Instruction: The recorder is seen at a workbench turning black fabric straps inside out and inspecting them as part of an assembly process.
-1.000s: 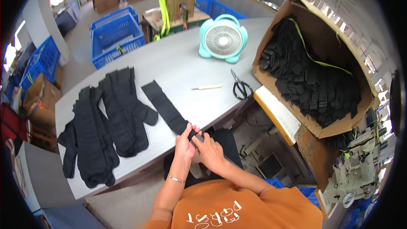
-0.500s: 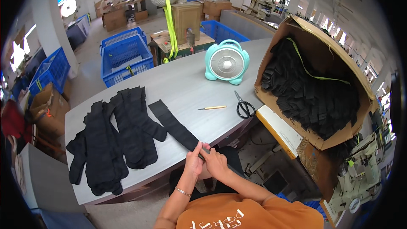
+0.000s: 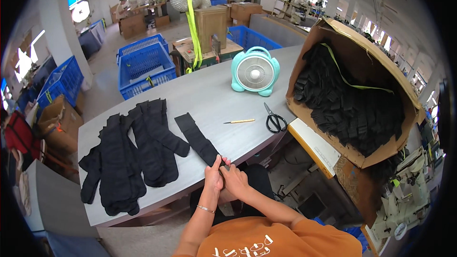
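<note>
Left hand [image 3: 213,177] — black strip [image 3: 196,137] from grip forward-left

A sewing workshop: a sewing machine [image 3: 405,199] stands at right, black fabric pieces [image 3: 350,107] crowd a carton [image 3: 354,40], and people [image 3: 122,9] (small, far back) appear beyond blue crates [image 3: 147,86].

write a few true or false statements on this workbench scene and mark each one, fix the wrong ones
1. The left hand and right hand meet at the near end of a black strip. True.
2. The scissors lie left of the thin pointed tool. False: they lie to its right.
3. A teal fan stands on the table. True.
4. The cardboard box holds white pieces. False: the pieces are black.
5. The bracelet is on the left wrist. True.
</note>
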Action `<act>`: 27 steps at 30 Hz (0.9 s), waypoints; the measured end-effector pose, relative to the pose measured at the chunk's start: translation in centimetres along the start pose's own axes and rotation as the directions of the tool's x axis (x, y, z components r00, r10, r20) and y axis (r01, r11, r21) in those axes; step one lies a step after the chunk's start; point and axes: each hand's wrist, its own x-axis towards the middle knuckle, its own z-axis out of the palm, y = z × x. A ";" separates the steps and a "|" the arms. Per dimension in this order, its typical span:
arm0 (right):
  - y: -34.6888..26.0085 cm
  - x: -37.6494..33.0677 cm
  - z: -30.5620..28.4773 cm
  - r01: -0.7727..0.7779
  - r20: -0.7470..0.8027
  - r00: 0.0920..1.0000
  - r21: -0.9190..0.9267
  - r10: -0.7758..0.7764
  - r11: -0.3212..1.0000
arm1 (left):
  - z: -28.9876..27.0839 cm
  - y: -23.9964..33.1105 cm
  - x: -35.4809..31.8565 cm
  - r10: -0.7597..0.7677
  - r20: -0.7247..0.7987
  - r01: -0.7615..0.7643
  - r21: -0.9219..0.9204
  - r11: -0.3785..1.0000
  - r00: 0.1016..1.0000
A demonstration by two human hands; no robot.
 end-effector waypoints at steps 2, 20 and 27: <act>0.1 -1.3 -0.6 0.041 0.010 0.999 -0.041 -0.041 0.998 | 0.0 -0.1 0.1 0.012 -0.035 -0.012 -0.006 1.000 0.999; 0.7 -0.1 0.4 -0.016 0.116 0.993 0.034 0.012 0.999 | -0.2 0.8 -0.4 -0.084 0.039 0.081 0.087 0.993 0.996; 1.5 -4.6 -2.1 0.059 0.062 0.996 0.036 -0.061 0.998 | -0.2 0.0 -0.1 0.049 -0.065 -0.048 0.019 0.999 0.997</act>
